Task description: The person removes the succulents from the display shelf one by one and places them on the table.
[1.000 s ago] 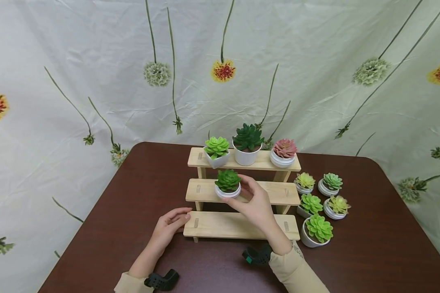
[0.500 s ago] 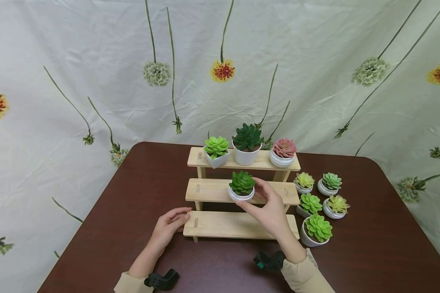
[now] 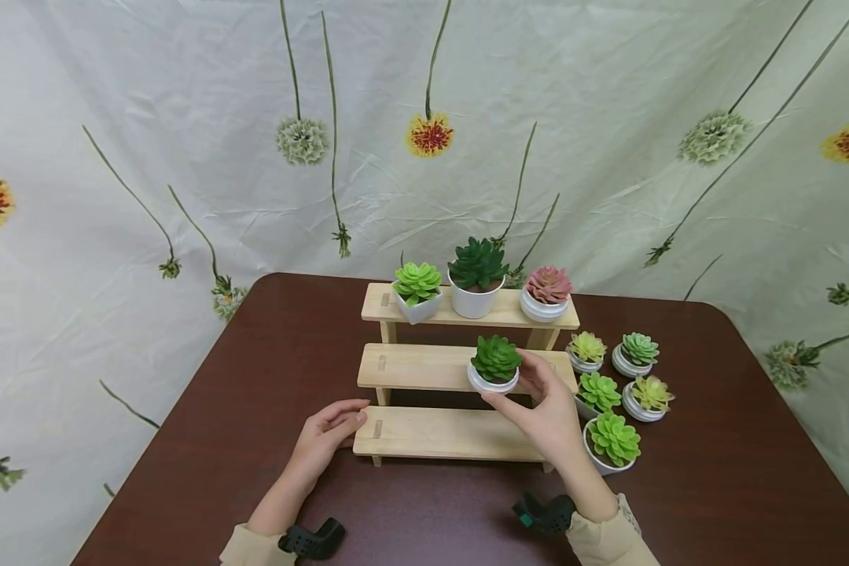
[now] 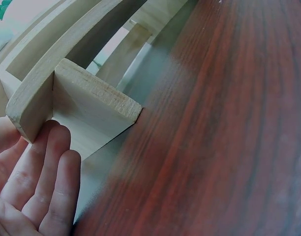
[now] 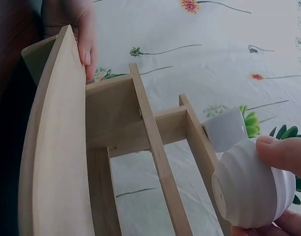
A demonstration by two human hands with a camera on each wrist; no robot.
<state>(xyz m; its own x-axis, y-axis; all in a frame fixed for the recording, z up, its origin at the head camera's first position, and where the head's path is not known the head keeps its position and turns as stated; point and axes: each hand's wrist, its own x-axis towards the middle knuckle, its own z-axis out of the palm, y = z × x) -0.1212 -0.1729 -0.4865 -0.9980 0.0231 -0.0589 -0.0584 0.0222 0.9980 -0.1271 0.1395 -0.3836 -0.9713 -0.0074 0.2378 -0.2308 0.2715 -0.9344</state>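
Observation:
My right hand [image 3: 553,409] grips the ribbed white pot of a dark green succulent [image 3: 496,359] between thumb and fingers. The pot overlaps the right part of the middle shelf in the head view; its bare base [image 5: 220,194] shows in the right wrist view. A three-step wooden plant stand [image 3: 439,434] stands on the table. At the left end of its lowest shelf, my left hand [image 3: 323,437] holds the board, thumb on top and fingers [image 4: 56,147] against the underside. A bright green succulent [image 3: 417,284], a large dark green one [image 3: 477,275] and a pink one [image 3: 547,294] stand along the top shelf.
Several more potted succulents cluster right of the stand, close to my right forearm, among them a bright green one [image 3: 614,440] in front and a yellowish one [image 3: 648,397]. Behind the dark red-brown table [image 3: 205,472] hangs a flower-printed cloth [image 3: 205,94].
My right hand has carried the dark green succulent to the right along the middle shelf, from left of its centre to its right part. The left hand stays at the lowest shelf's end.

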